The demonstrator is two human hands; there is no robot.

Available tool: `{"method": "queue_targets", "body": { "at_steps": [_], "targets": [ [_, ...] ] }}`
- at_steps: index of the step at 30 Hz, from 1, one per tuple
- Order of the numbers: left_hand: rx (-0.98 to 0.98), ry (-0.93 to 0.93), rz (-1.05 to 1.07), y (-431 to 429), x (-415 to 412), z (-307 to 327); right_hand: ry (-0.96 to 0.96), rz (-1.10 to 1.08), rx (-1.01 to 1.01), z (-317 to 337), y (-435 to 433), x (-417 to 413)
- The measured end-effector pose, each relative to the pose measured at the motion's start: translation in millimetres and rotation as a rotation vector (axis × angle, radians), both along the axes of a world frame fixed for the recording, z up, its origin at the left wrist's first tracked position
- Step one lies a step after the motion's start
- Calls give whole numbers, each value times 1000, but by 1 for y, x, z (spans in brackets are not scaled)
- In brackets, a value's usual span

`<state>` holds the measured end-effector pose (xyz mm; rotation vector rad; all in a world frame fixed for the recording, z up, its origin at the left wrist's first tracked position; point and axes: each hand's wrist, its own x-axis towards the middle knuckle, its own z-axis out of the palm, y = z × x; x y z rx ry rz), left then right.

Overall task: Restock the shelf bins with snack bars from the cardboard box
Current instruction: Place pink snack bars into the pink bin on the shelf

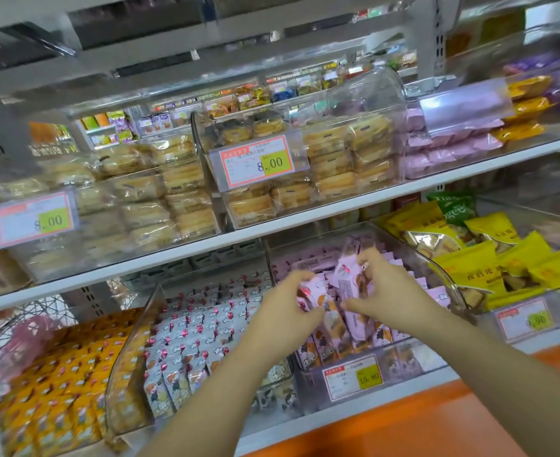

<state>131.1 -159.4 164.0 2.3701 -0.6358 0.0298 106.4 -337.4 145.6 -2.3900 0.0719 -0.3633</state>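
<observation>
Pink snack bar [310, 296] is pinched in the left hand [285, 311], fingers curled round it. A second pink bar [346, 280] is gripped, tilted, by the right hand [387, 291]. Both are held just above the clear bin [414, 361] of pink bars on the lower shelf [404, 390], between the white-wrapped bars [202, 328] on the left and the yellow packs [489, 268] on the right.

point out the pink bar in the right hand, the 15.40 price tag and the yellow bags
pink bar [346, 282]: head view, middle of its wrapper
15.40 price tag [353, 379]: head view, centre of the card
yellow bags [470, 268]: head view, front of one bag
</observation>
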Motion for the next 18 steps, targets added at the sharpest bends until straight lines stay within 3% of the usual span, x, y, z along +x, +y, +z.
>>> {"method": "queue_targets", "body": {
  "at_steps": [3, 9, 18],
  "targets": [
    [187, 22, -72, -17, 3, -14, 21, 48, 22, -4, -6, 3],
    [359, 52, -64, -37, 6, -31, 89, 151, -116, -10, -12, 11],
    [443, -78, -81, -28, 10, -22, -117, -89, -28, -8, -35, 17]
  ]
}}
